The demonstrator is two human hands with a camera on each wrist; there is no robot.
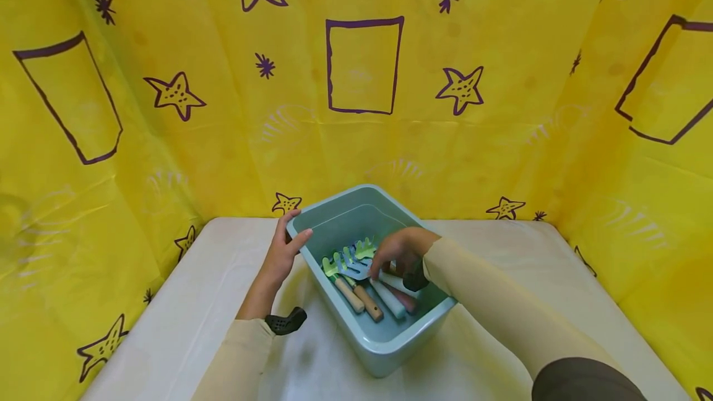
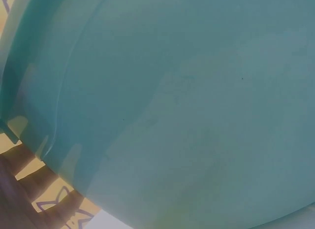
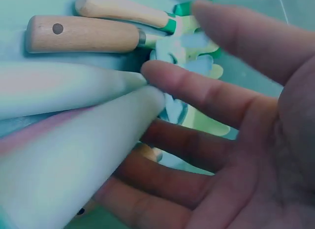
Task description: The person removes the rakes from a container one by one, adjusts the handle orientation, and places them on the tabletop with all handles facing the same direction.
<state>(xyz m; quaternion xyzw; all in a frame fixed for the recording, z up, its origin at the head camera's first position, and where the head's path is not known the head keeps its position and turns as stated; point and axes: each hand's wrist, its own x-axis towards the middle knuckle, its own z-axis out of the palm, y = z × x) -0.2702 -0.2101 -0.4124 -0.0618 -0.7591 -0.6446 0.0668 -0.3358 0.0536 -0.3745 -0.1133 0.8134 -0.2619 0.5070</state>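
Observation:
A teal plastic bin (image 1: 384,345) stands on the white table. Inside lie several small garden tools: two with wooden handles (image 1: 367,303), pale green and blue rake heads (image 1: 356,255), a whitish handle (image 1: 390,301) and a pink one (image 1: 406,299). My left hand (image 1: 284,246) grips the bin's far-left rim. The left wrist view is filled by the bin wall (image 2: 187,101), with fingers (image 2: 19,184) at its lower left. My right hand (image 1: 398,252) reaches into the bin. There its spread fingers (image 3: 187,88) touch the whitish handle (image 3: 64,155) beside the wooden handles (image 3: 83,34).
Yellow sheeting (image 1: 362,110) with purple stars and outlines walls in the table at the back and both sides. The white tabletop (image 1: 184,314) spreads left and right of the bin.

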